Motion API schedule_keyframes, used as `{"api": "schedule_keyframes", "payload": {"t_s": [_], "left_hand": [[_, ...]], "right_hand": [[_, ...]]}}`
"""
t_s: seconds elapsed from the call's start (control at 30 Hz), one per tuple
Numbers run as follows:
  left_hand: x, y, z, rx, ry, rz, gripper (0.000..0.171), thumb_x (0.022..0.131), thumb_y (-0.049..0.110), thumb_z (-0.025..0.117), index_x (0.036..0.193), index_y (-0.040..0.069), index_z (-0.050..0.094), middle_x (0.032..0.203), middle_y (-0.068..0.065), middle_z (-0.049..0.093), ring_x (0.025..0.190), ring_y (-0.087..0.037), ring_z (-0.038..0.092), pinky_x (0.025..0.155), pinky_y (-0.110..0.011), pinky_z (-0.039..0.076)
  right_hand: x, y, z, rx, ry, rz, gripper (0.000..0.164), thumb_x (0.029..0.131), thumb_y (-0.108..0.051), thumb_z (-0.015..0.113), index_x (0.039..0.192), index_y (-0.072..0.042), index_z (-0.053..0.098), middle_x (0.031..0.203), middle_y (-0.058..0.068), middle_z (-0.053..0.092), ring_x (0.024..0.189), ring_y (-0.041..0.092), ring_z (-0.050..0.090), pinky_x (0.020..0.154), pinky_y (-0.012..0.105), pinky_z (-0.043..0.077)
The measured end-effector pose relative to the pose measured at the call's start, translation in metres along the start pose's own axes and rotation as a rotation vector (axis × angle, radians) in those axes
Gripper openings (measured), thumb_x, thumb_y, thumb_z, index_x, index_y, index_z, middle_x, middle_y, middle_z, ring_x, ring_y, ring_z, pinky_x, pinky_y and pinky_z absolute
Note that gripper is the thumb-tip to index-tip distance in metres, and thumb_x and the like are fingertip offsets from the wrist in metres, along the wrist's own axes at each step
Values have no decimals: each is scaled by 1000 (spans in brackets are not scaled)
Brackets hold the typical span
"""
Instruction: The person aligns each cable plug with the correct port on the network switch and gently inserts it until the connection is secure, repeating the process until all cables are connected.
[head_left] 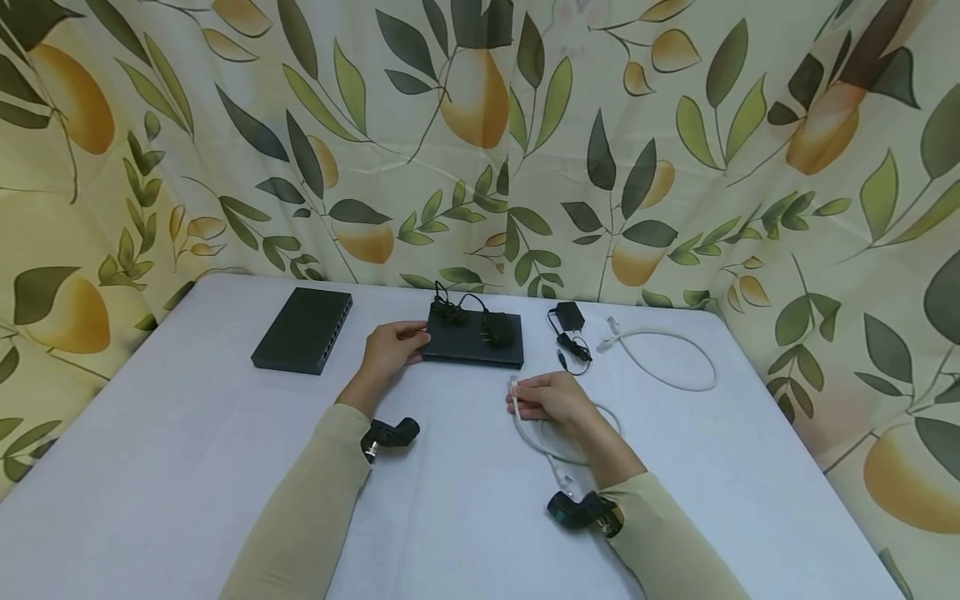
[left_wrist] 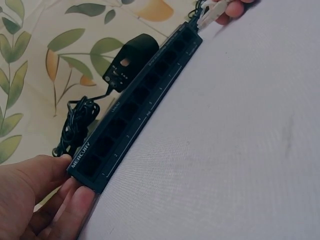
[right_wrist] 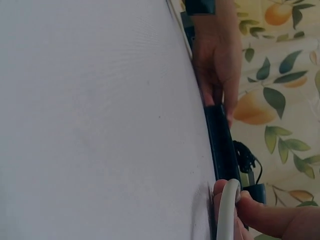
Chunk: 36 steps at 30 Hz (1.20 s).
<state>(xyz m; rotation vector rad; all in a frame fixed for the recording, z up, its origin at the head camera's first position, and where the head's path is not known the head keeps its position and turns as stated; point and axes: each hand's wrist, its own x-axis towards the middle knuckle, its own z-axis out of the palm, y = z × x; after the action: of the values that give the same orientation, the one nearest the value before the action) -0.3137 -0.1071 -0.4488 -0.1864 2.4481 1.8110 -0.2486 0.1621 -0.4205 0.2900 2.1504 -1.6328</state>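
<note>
A black network switch [head_left: 457,348] marked MERCURY lies on the table, its row of ports [left_wrist: 116,125] facing me. My left hand [head_left: 390,346] grips its left end, thumb at the top edge and fingers at the side and below. On the switch sits a black power adapter [head_left: 497,330] with a bundled cord [head_left: 448,312]. My right hand [head_left: 553,395] pinches a white network cable [head_left: 528,440] near one plug, close to the switch's right front corner. The cable loops under that hand, and its other plug [head_left: 564,478] lies toward me. In the right wrist view, fingers partly cover the cable [right_wrist: 227,212].
A second black switch [head_left: 302,331] lies to the left. Right of the middle switch are another black adapter [head_left: 570,317] with its cord and a second white cable [head_left: 705,358]. A patterned curtain [head_left: 480,208] hangs behind the white-covered table [head_left: 187,467].
</note>
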Motion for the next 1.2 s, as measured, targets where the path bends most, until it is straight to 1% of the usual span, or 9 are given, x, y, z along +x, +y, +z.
{"api": "schedule_keyframes", "payload": {"t_s": [0.17,0.33,0.47,0.73,0.83,1.0,1.07,1.2], "left_hand": [[1,-1,0,-14,-6,3,35,95,18,67,129,15,66,121,-9,65,107,-21,64,78,-22,58],[1,-1,-1,-10,-2,14,35,95,18,67,129,14,66,120,-9,66,107,-21,64,78,-23,59],[2,-1,-1,-4,2,8,35,95,19,67,129,16,66,121,-8,65,107,-21,64,79,-23,58],[2,-1,-2,-4,1,9,35,95,19,67,129,15,66,120,-8,65,107,-22,64,78,-23,58],[2,-2,-2,-2,-2,9,35,95,19,67,130,15,65,120,-8,65,107,-22,64,78,-22,59],[2,-2,-1,-2,0,0,35,94,19,68,129,15,66,120,-8,65,107,-22,64,78,-22,59],[2,-2,-1,-2,0,-5,35,94,19,68,129,16,66,120,-8,65,107,-21,64,77,-22,59],[2,-1,0,-3,-1,-10,35,94,19,68,129,16,66,120,-8,65,106,-21,64,78,-22,59]], "right_hand": [[4,-3,8,2,7,-2,26,96,-8,63,116,8,65,91,11,76,72,11,72,64,21,59],[7,-5,16,27,2,-18,24,95,-7,64,113,9,66,89,12,76,71,11,72,64,22,59],[9,-8,21,42,-11,-28,24,96,-6,63,113,11,65,89,12,76,70,11,71,64,22,59],[13,-10,31,65,-18,-31,24,96,-7,63,113,10,66,86,10,75,69,11,71,63,22,59],[13,-11,33,74,-35,-45,26,95,-7,64,114,11,65,86,11,75,71,13,72,65,23,60],[10,-14,36,71,-77,-42,28,92,-5,67,117,9,65,86,10,75,74,13,72,66,23,60],[9,-15,38,74,-85,-35,30,90,-4,69,117,7,65,85,9,75,75,13,72,67,22,59],[10,-15,41,94,-85,-45,31,89,-2,70,117,9,64,85,10,75,74,13,73,67,22,59]]}}
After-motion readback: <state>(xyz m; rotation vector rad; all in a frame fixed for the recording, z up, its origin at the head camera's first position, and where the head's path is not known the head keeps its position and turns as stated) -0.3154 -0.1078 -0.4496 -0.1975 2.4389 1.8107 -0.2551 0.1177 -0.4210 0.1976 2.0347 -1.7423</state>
